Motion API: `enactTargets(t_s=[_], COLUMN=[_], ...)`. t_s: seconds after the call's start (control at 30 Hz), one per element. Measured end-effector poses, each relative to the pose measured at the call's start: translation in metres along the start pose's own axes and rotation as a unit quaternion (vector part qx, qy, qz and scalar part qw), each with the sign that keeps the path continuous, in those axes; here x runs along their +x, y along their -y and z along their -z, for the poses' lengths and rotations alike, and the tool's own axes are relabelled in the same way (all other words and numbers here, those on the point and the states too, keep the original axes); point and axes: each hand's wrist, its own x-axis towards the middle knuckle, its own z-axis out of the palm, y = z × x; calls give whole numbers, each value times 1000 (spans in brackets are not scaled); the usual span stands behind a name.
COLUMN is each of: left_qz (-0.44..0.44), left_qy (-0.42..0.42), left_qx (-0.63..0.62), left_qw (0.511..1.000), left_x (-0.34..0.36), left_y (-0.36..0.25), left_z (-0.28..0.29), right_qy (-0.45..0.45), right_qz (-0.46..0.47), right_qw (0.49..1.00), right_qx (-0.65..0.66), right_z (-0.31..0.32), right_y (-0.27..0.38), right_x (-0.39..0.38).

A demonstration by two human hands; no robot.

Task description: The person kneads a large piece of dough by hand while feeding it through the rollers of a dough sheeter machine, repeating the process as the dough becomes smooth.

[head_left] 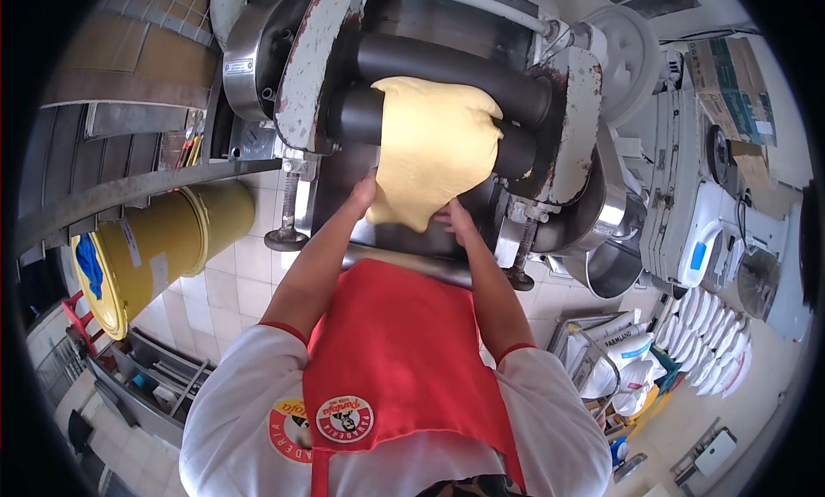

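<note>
A thick pale-yellow sheet of dough [430, 149] lies over the dark rollers [357, 114] of a large dough sheeter and hangs down toward me. My left hand [364, 193] holds the dough at its lower left edge; its fingers pass behind the sheet and are mostly hidden. At the lower right edge, my right hand [460, 220] holds the dough with bent fingers, their tips partly under it. The dough's right side is ragged and folded, while its lower edge droops to a blunt point between my hands.
Worn white side frames [577, 123] flank the rollers, with threaded knobs [286, 239] below. Yellow barrels [155, 248] stand on the left. A metal bowl [606, 265] sits at the right, near stacked white packages [709, 334]. My red apron [395, 351] is close to the machine's front edge.
</note>
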Motion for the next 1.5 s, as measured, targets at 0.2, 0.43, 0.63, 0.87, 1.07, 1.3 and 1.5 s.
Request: enactTargets(t_s=[0.2,0.43,0.63,0.87,1.07,1.3,1.5], left_qz=[-120,-329,-319,-242,-203,-312,-379], left_qy=[28,-53,3,40,4,-54,-171], left_qx=[-166,275,430,465,535,353,517], left_qw=[978,902,845,851,820,880,748], left_x=[-43,-45,-6,-35,-7,31,114], left_y=[-27,-46,-73,-120,-92,-73,-72], left_z=[5,-14,-25,-29,-38,-25,10], right_qy=[-67,-165,-210,-134,-128,-231,-238], right_qz=[208,323,465,448,198,242,247], right_qw=[976,882,786,798,835,889,882], right_qx=[22,-301,-350,-381,-498,-314,-322], right_z=[-23,-69,-96,-82,-93,-60,-49], right_y=[-2,75,110,116,165,119,149], right_x=[-32,-44,11,13,-23,19,83])
